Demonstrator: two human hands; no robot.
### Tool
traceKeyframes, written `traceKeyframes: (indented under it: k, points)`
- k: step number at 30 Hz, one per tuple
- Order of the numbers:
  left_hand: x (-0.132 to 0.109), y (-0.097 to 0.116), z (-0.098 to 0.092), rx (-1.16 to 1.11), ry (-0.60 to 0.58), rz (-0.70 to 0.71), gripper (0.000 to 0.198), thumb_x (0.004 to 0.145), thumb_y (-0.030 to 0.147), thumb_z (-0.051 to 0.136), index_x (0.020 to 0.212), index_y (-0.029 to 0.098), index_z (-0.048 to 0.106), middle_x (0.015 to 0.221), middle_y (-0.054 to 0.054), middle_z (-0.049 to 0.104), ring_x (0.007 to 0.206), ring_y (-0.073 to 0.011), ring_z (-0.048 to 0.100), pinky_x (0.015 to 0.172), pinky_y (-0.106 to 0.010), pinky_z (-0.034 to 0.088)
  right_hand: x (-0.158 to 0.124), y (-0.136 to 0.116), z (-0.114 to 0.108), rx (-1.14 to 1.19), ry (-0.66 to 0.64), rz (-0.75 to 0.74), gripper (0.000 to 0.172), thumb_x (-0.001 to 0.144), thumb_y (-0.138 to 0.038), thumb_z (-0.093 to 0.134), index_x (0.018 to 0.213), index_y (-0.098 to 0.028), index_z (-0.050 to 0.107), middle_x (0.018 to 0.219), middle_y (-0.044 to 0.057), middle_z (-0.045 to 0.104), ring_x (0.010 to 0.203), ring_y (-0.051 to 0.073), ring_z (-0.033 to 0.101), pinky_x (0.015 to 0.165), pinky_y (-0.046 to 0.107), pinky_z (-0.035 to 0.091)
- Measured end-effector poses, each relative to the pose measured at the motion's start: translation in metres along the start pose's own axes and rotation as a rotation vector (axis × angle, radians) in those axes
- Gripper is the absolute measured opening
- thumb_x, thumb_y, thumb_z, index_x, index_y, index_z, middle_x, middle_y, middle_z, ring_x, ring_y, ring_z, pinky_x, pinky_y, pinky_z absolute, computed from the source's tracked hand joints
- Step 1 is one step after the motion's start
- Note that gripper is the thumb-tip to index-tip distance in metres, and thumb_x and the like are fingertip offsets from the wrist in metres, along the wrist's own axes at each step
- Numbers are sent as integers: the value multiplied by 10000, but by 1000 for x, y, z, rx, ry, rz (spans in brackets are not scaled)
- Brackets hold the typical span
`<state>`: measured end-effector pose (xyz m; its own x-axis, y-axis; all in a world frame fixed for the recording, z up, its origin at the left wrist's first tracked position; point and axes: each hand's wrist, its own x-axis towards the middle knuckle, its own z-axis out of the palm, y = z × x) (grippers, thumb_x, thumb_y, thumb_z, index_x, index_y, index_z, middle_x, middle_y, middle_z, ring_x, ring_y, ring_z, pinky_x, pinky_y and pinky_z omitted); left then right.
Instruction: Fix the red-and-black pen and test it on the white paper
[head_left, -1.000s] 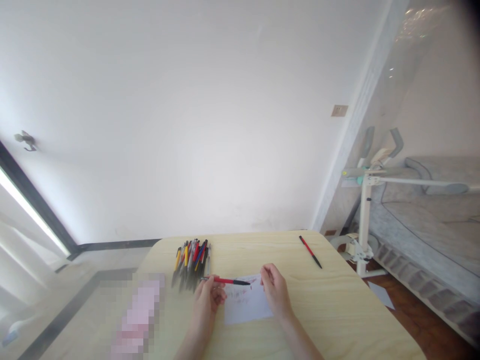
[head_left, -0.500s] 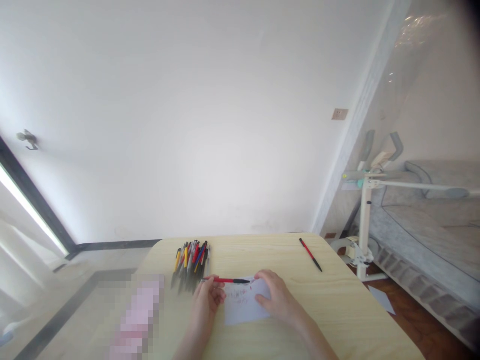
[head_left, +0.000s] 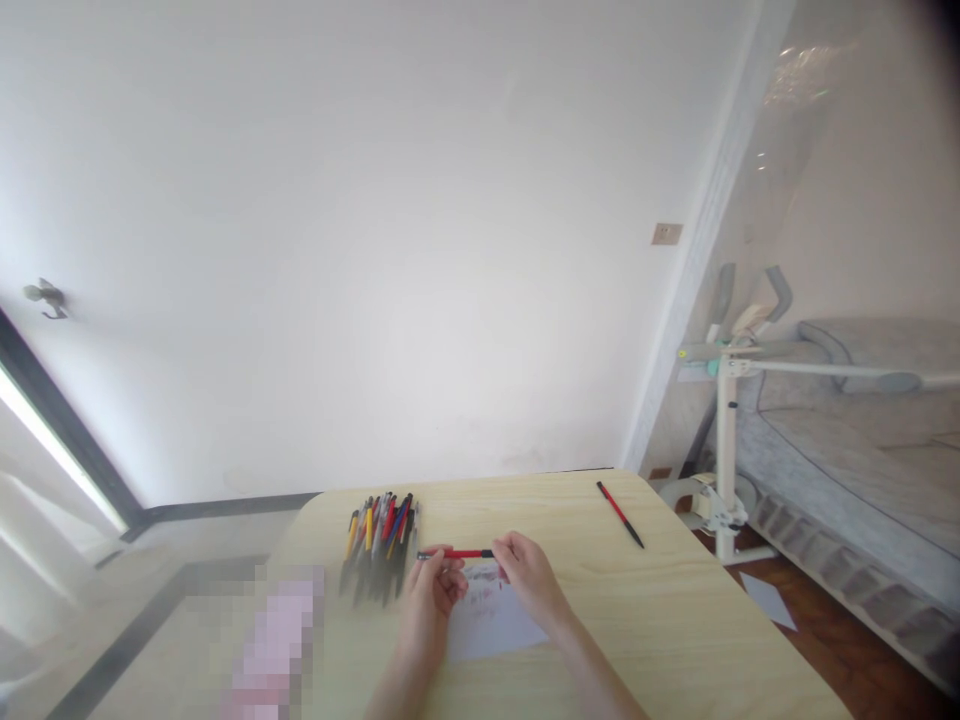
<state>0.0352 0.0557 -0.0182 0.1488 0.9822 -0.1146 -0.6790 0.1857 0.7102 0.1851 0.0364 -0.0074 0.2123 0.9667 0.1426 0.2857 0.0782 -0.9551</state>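
A red pen with a black grip (head_left: 466,553) is held level above the sheet of paper. My left hand (head_left: 429,605) pinches its left end between thumb and fingers. My right hand (head_left: 532,580) is closed round the black end, whose tip is hidden by the fingers. Beneath both hands lies the white paper (head_left: 499,630), marked with red scribbles. To the left of my left hand, several pens (head_left: 381,530) in yellow, red, blue, black and clear lie bunched together, blurred at their near ends. A second red and black pen (head_left: 620,515) rests alone at the right.
The pale wooden table (head_left: 652,640) has rounded corners and backs onto a white wall (head_left: 420,250). A pink pixelated patch (head_left: 277,640) is at the left. White exercise equipment (head_left: 726,450) and a grey sofa (head_left: 847,440) stand right, with a paper sheet (head_left: 768,600) on the floor.
My right hand has closed from a loose, parted shape onto the black end of the pen. The left hand keeps its grip on the other end. The view has shifted slightly.
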Motion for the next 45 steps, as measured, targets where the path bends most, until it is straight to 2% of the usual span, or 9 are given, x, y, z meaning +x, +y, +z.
traceKeyframes:
  k: [3, 6, 15, 24, 29, 35, 41, 45]
  points:
    - [-5, -2, -3, 6, -35, -29, 198, 693, 281, 646, 818, 147, 570, 654, -30, 646, 488, -109, 554, 467, -223, 386, -1, 9, 10, 47, 50, 10, 399, 805, -466, 441, 512, -197, 413, 398, -62, 387, 384, 99, 407, 411, 204, 303]
    - [-6, -1, -5, 28, -73, -68, 198, 697, 292, 643, 812, 144, 579, 634, -34, 643, 482, -111, 548, 470, -225, 388, -6, 15, 12, 92, 64, -27, 417, 805, -467, 449, 492, -200, 380, 404, -70, 340, 385, 87, 361, 402, 201, 271]
    - [-6, -1, -6, 84, -100, -81, 232, 739, 352, 586, 816, 134, 611, 529, 6, 568, 424, -85, 490, 421, -195, 326, -12, 16, 6, 158, 78, -63, 427, 829, -451, 419, 486, -199, 379, 408, -61, 364, 389, 85, 351, 413, 205, 267]
    - [-7, -1, -5, 120, -116, -84, 273, 733, 383, 599, 818, 125, 609, 515, 13, 559, 407, -76, 477, 406, -194, 304, -15, 17, 6, -19, 136, -106, 428, 820, -445, 435, 481, -199, 350, 434, -63, 322, 434, 93, 339, 443, 217, 240]
    - [-6, -2, -6, 120, -118, -91, 264, 725, 376, 606, 811, 126, 608, 504, 17, 552, 399, -76, 472, 402, -196, 301, -15, 16, 6, -45, 126, -95, 435, 818, -474, 421, 487, -205, 335, 437, -63, 308, 438, 98, 331, 444, 222, 232]
    - [-5, -2, -9, 106, -172, -97, 228, 764, 337, 568, 836, 126, 614, 515, 11, 559, 412, -76, 472, 411, -195, 310, -14, 19, 6, 3, 130, -66, 438, 803, -490, 442, 482, -206, 353, 428, -62, 330, 428, 100, 350, 439, 215, 265]
    - [-7, -2, -6, 143, -158, -90, 234, 756, 359, 584, 790, 130, 618, 490, 14, 546, 405, -75, 468, 403, -191, 305, -12, 18, 5, 47, 122, -33, 462, 778, -541, 451, 472, -210, 350, 399, -67, 335, 398, 99, 355, 427, 217, 280]
    - [-6, 0, -8, 114, -137, -147, 272, 732, 362, 609, 852, 119, 631, 538, -8, 588, 415, -80, 483, 416, -199, 326, -14, 16, 5, -8, 127, -70, 453, 786, -523, 455, 477, -202, 367, 421, -62, 337, 422, 100, 363, 434, 217, 270]
